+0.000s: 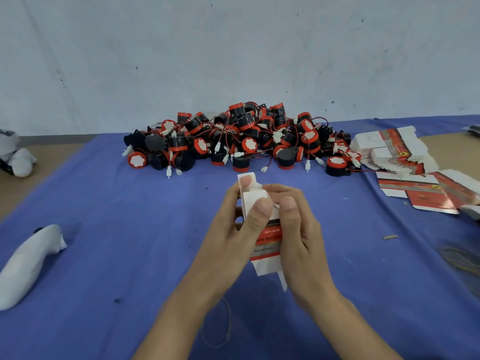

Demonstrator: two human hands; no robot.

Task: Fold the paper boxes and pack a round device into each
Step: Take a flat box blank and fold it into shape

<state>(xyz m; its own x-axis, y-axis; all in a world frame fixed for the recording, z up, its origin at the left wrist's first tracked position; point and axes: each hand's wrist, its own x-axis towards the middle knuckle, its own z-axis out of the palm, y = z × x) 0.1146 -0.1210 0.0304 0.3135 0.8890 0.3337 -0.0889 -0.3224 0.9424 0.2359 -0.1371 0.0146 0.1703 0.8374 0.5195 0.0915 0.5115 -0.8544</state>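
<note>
Both hands hold one red-and-white paper box (267, 239) upright above the middle of the blue cloth. My left hand (233, 229) grips its left side, thumb pressing a white top flap, a fingertip behind another raised flap. My right hand (298, 229) grips the right side with its thumb on the front face. A white flap hangs open at the box's bottom end. A large pile of black-and-red round devices (241, 139) with red wires and white plugs lies farther back. Flat unfolded boxes (394, 152) are stacked at the right.
The blue cloth (130, 216) covers the table. A white bag-like object (28, 263) lies at the left. A white wall stands behind the pile. More loose flat boxes (426, 193) lie at the right edge. A thin rubber band (223, 331) lies near my left forearm.
</note>
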